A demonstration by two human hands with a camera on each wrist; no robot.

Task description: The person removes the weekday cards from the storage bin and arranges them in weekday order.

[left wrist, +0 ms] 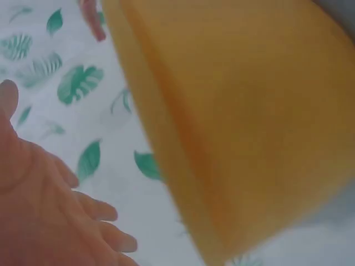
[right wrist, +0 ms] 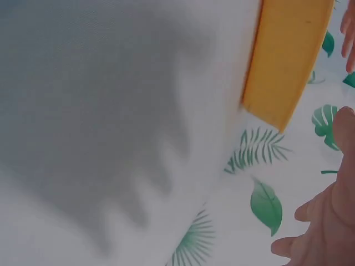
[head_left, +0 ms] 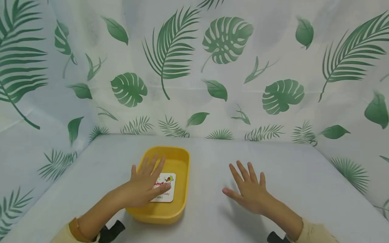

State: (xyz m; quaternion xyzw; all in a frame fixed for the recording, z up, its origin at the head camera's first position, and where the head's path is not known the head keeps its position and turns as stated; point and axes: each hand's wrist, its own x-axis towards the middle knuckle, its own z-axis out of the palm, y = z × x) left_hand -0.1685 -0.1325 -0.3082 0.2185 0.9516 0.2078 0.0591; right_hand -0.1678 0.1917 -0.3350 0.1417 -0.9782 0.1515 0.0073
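Observation:
My left hand (head_left: pixel 146 185), fingers spread, hovers over the left part of a yellow tray (head_left: pixel 180 202). Inside the tray lies a white card (head_left: pixel 168 195) with red lettering and a small colourful picture; the hand covers its left part in the head view. To the right of the tray, my right hand (head_left: pixel 250 192) is held above the white table with fingers spread and nothing in it. The left wrist view shows the tray's yellow side (left wrist: pixel 249 111) close up, with the left hand's palm and fingers apart from it.
The white table (head_left: pixel 206 168) spreads around the tray. Behind it and at both sides hangs a white cloth (head_left: pixel 188 94) printed with green leaves. A black wrist strap piece (head_left: pixel 112 231) shows below the left hand. The right hand's shadow (right wrist: pixel 122 138) falls on the table.

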